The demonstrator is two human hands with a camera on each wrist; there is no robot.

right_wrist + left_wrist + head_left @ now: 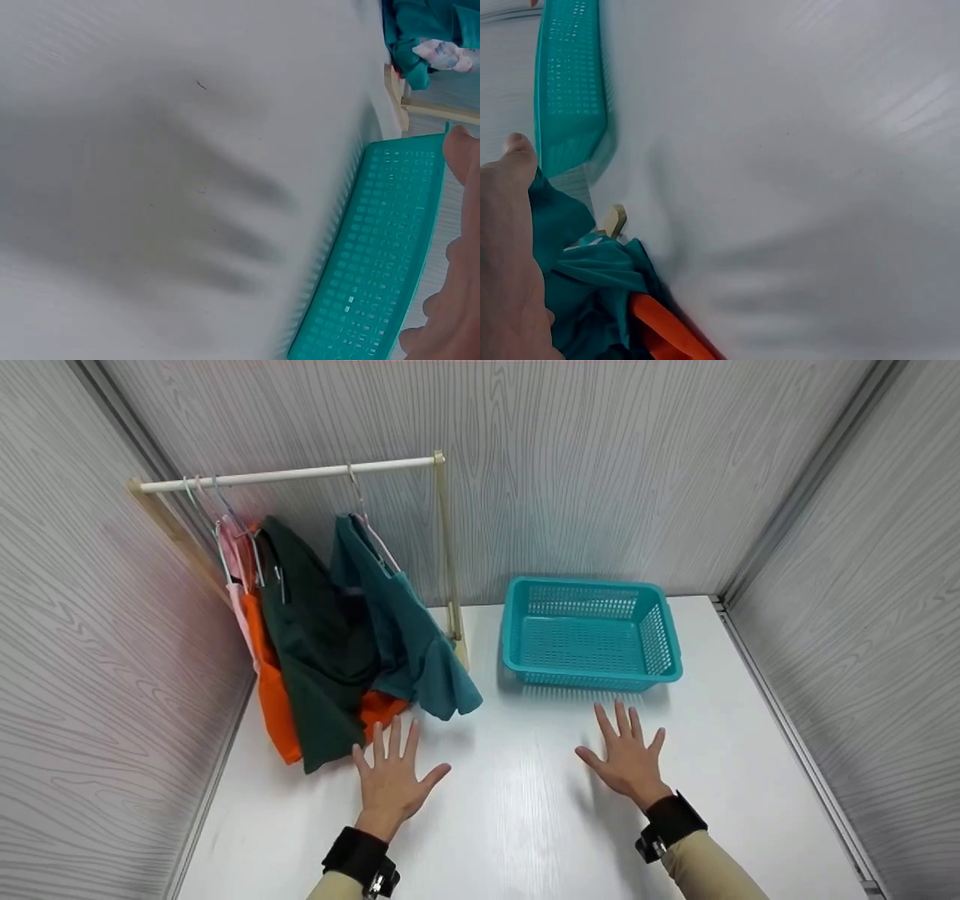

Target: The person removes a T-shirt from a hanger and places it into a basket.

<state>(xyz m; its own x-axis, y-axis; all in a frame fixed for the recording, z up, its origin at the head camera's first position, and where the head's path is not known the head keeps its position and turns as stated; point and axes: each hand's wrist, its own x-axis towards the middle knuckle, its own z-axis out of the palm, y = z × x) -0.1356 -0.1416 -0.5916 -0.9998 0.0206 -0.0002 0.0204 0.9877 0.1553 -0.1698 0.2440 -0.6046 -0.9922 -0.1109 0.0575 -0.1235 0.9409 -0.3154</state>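
My left hand (pixel 391 786) is held above the white table with its fingers straight and spread, holding nothing. Just beyond its fingertips hang a dark green garment (pixel 319 637) and the lower edge of an orange garment (pixel 277 705). A teal shirt (pixel 431 652) hangs on a pink hanger to the right of these. My right hand (pixel 628 761), fingers also splayed and free of any object, hovers in front of a turquoise plastic basket (pixel 592 682). Inside the basket only its perforated floor shows. In the right wrist view, the hand (pixel 457 270) shows only at the right edge.
A small rack with a white rod (pixel 300 475) and wooden posts (pixel 448 547) stands at the back left, with a pink garment (pixel 238 607) at its far left. Grey wood-grain walls (pixel 600 472) enclose the white table (pixel 517 825) at the back and both sides.
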